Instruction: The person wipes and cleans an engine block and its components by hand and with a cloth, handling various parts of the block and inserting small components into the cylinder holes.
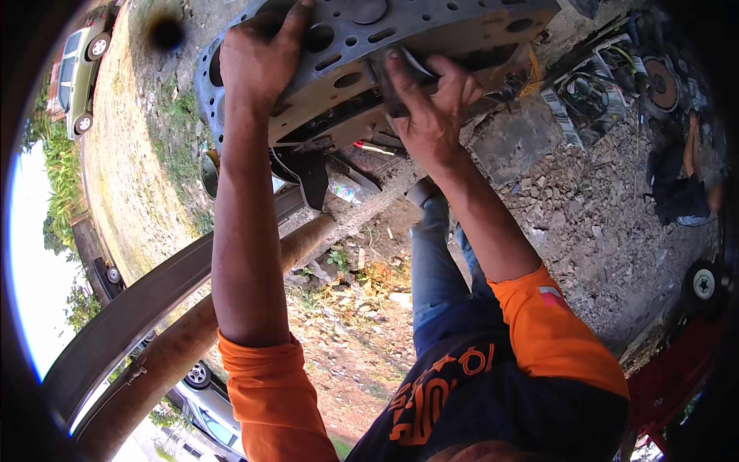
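Note:
A grey metal engine block or cylinder head [369, 55], full of round and slotted holes, spans the top of the view with its flat face upward. My left hand [260, 52] lies on its upper face at the left, thumb stretched along the surface and fingers partly hidden over the far side. Against the near side wall, my right hand [430, 104] presses a dark, thin, bent sheet [398, 81], perhaps abrasive paper, with the index finger extended over it and the other fingers curled. Below the metal part lie a red-and-yellow-handled tool [375, 148] and a plastic bottle [345, 190].
A rusty pipe [173, 341] and a metal beam [138, 300] cross the lower left. Rubble [554, 202] covers the ground at right, beside engine parts with a round disc [660, 84]. Another person [681, 185] is at the far right. A vehicle [75, 75] stands upper left.

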Demonstrator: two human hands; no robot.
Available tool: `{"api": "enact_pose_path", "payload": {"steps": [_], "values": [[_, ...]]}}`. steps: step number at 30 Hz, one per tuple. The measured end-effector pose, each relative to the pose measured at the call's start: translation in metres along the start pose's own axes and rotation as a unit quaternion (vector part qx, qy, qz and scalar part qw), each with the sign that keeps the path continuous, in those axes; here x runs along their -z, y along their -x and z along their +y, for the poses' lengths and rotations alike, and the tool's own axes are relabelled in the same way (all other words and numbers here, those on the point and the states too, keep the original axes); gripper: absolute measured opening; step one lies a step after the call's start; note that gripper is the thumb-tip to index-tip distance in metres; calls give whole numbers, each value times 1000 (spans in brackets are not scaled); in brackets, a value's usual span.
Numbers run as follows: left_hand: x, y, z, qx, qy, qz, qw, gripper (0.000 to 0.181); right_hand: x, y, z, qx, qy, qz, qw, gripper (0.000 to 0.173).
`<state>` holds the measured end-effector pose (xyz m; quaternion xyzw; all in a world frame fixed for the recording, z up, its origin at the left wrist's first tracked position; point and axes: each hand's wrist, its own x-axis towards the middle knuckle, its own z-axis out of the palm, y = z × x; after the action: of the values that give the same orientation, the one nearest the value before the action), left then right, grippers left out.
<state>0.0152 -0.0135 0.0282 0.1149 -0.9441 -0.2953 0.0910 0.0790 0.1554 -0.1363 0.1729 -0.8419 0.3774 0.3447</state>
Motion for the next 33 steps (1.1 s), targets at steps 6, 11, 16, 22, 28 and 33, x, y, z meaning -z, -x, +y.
{"api": "enact_pose_path", "payload": {"steps": [6, 11, 16, 22, 28, 33], "values": [[-2, -4, 1, 10, -16, 6, 1000, 45, -5, 0, -11, -33, -51, -31, 998, 108], [-2, -10, -20, -43, -86, 3, 995, 54, -3, -4, 3, -94, -20, 44, 994, 112], [-4, -11, -23, -54, -72, 14, 996, 54, 2, -3, -11, -50, -12, -21, 998, 97], [-5, -10, -21, -49, -87, 15, 995, 52, 3, -8, -7, -66, -47, -5, 997, 104], [-5, -7, -18, -46, -59, 13, 997, 51, 2, -17, 7, -87, -30, 72, 993, 101], [-4, -9, -20, -57, -58, 10, 997, 52, 11, -15, 7, -10, 8, 29, 1000, 92]]}}
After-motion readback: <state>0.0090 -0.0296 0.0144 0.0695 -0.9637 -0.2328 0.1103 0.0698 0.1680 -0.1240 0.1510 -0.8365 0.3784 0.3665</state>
